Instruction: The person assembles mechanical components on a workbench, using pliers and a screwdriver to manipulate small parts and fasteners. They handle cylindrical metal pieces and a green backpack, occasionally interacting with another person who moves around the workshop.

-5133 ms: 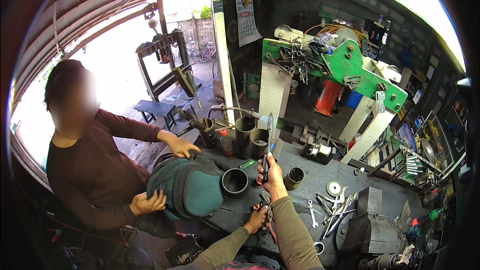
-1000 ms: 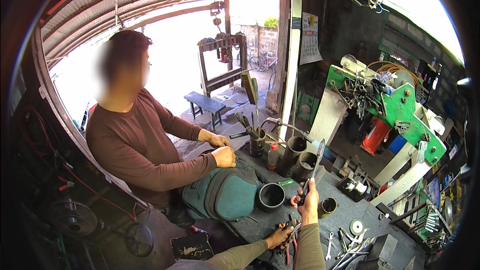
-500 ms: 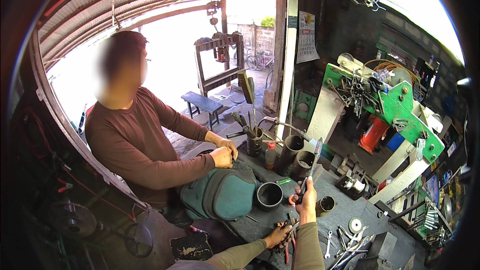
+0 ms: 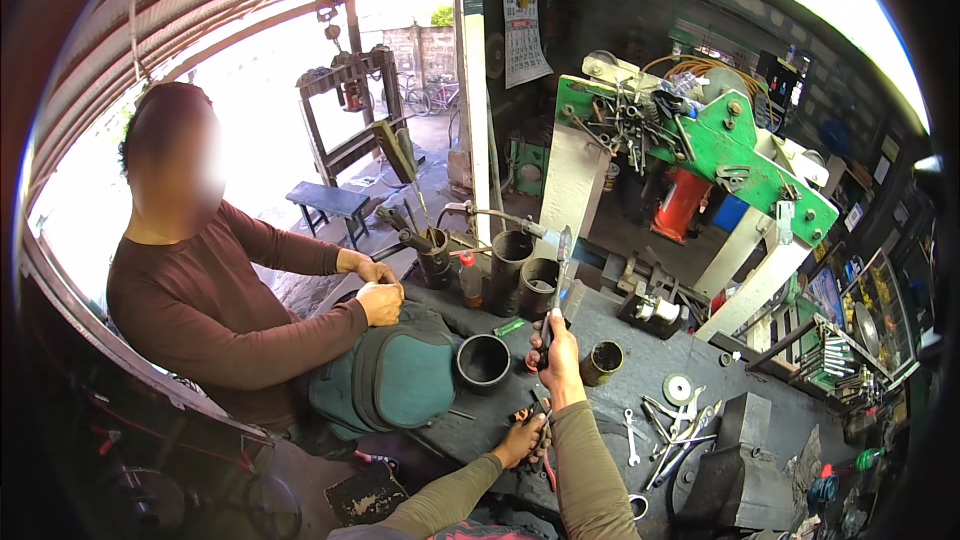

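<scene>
My right hand [image 4: 562,355] is closed round the dark handle of a long slim tool [image 4: 563,265], held upright with its pale metal end pointing up. Lower down, my left hand [image 4: 520,442] is closed at the bench edge, beside a red-handled tool [image 4: 550,475] and a small orange-and-black piece [image 4: 524,414]. What its fingers grip is hard to make out. Left of my right hand stands a round black bowl [image 4: 484,363]; to its right is an open-topped tin [image 4: 602,363]. A green-handled item [image 4: 508,327] lies behind the bowl.
Across the bench [image 4: 640,340], a person in a brown shirt [image 4: 215,310] holds both hands together above a teal bag [image 4: 405,375]. Dark cylinders [image 4: 513,258] and a red-capped bottle [image 4: 470,280] stand at the back. Pliers and wrenches [image 4: 680,430] lie right, near a dark metal block [image 4: 745,480].
The view has swung right, so the scene sits further left. My right hand still holds the long tool upright, and my left hand stays low at the bench edge. The other person's head has turned.
</scene>
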A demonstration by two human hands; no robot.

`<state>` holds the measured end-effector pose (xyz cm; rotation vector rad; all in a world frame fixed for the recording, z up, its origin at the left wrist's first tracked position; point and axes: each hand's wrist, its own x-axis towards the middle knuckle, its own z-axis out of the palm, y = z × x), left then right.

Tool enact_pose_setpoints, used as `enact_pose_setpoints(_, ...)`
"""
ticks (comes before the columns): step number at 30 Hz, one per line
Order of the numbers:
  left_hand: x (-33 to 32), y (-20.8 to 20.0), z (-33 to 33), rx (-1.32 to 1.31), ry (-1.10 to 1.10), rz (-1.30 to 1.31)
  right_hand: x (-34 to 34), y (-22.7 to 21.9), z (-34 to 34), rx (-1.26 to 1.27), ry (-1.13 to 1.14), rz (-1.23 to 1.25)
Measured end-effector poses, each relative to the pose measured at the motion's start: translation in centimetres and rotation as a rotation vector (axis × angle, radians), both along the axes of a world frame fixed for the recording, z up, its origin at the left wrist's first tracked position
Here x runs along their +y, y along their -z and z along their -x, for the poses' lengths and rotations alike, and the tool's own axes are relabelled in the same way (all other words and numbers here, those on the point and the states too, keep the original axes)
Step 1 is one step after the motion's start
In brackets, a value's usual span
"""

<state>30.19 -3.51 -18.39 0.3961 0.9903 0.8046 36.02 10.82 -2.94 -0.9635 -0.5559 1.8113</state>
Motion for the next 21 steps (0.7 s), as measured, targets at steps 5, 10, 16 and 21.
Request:
enact_pose_setpoints(5,0.1,-0.5,-0.1,0.011,0.013,0.023,0.0,0.0,-0.1,0.016,0.02,0.017)
enact_pose_setpoints(10,0.0,-0.8,0.0,0.019,0.006,0.023,-0.1,0.0,0.0,0.024,0.025,0.012)
enact_pose_setpoints(16,0.0,-1.3,-0.1,0.01,-0.002,0.025,0.2,-0.6,0.2,0.053,0.041,0.071)
enact_pose_setpoints(21,0.0,-1.0,0.1,-0.01,-0.01,0.034,0.0,0.0,-0.2,-0.127,0.091,-0.022)
